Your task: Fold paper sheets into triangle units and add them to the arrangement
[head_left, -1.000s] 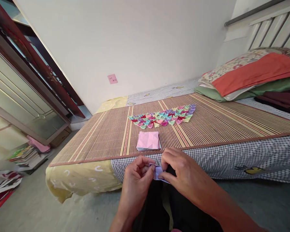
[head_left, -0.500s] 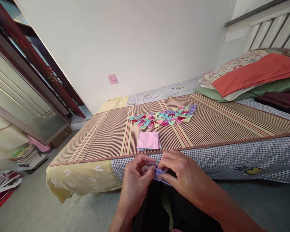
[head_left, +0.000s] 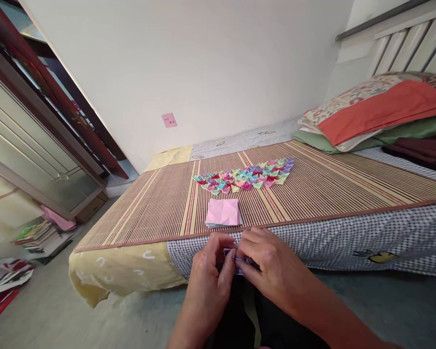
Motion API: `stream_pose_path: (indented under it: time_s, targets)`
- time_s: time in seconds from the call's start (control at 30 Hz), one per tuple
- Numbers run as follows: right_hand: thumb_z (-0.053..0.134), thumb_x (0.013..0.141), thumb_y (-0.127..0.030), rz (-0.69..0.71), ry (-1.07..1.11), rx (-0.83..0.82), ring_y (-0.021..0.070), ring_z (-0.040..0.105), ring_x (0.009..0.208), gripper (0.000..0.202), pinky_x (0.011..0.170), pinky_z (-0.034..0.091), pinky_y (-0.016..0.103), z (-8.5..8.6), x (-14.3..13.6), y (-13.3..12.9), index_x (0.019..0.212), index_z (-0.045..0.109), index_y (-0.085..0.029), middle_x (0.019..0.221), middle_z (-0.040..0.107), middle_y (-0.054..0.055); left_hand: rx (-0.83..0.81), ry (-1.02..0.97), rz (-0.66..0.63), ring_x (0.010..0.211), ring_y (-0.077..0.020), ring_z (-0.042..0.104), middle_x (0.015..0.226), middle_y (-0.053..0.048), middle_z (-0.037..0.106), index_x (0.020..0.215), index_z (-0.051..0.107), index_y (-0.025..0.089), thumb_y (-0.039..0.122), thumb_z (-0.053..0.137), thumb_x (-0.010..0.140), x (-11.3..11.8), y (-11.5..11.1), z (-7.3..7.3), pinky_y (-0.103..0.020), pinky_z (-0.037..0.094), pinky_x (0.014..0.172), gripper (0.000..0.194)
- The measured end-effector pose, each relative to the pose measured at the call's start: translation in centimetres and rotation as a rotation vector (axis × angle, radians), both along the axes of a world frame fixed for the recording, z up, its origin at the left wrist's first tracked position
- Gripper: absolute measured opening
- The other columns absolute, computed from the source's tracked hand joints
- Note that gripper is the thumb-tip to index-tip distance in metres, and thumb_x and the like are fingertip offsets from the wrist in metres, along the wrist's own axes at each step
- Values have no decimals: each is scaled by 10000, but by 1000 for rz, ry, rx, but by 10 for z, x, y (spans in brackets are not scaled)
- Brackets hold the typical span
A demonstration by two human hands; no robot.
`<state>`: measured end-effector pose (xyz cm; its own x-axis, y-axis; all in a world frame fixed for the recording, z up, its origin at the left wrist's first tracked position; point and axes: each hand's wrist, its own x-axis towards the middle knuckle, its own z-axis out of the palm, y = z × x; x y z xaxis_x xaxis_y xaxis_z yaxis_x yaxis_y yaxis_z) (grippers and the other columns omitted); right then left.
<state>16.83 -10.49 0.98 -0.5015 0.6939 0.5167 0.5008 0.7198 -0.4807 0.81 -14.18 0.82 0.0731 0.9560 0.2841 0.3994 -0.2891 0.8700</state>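
Between my two hands is a small piece of purple folding paper point(head_left: 239, 271), mostly covered by my fingers. My left hand point(head_left: 212, 274) pinches its left side with thumb and forefinger. On the other side, the thumb and fingers of my right hand point(head_left: 267, 257) close on the paper, close up against the left thumb. Just beyond the hands, a stack of square paper sheets point(head_left: 222, 213) lies on the mat, a creased pink one on top. Farther back stand rows of small folded paper boats point(head_left: 245, 174) in many colours.
A striped mat point(head_left: 138, 213) covers the bed, over a checked sheet point(head_left: 349, 242) that hangs down the front. Pillows point(head_left: 381, 111) are piled at the right. A pink note point(head_left: 169, 120) sticks to the wall. Books point(head_left: 39, 236) lie stacked on the floor at the left.
My hands have drawn closer together. Less of the purple paper shows now, its right part having gone in under my right fingers. The stack and the boats stay in place.
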Motion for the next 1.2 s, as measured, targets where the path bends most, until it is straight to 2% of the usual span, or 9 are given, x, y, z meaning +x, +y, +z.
stream_pose_path:
  time_s: [0.17,0.33,0.47,0.67,0.83,1.0,1.2]
  targets:
    - [732,825,11,-3,-26,-10,204,583,794,237,725,449,341,-3,-1,-2,715,612,-161,805,657,27,-11,126,-6,754,-154,652,851,1,696,952,643,226,204,530,1001,-3,1,2,-259,487,718,124]
    - [697,861,-5,25,-42,7,209,580,783,193,711,440,347,-4,-4,-5,758,633,-154,815,655,36,17,187,75,681,-147,579,744,20,603,835,579,214,160,492,980,1,-1,2,-256,433,661,178]
    - [678,880,-12,-2,-51,-28,205,576,774,214,692,435,337,-2,-4,-5,741,608,-160,799,647,35,5,211,53,658,-146,516,711,22,555,755,535,215,120,449,964,0,-4,4,-257,400,635,245]
    - [718,844,-10,-37,-59,-69,196,571,768,275,691,442,325,-1,-1,-2,691,559,-174,787,637,26,-73,276,-39,709,-165,580,777,5,633,812,574,215,95,510,917,-6,-5,8,-280,417,668,172]
    - [720,834,-9,-63,-53,-112,209,585,808,259,723,444,340,-2,0,-1,709,565,-175,816,633,30,-7,351,10,693,-155,585,773,4,635,770,585,205,49,518,903,-5,0,7,-269,416,650,216]
    - [642,853,42,-40,63,-201,190,595,825,229,717,439,313,1,7,0,826,616,-185,879,635,16,48,355,86,691,-146,580,776,13,616,819,607,201,52,518,922,-4,2,2,-263,415,662,202]
    - [622,856,46,-73,131,-145,187,585,815,235,717,444,310,1,6,2,818,609,-186,868,611,15,57,308,126,686,-151,577,772,10,613,823,629,202,73,535,928,-2,6,-2,-267,421,663,191]
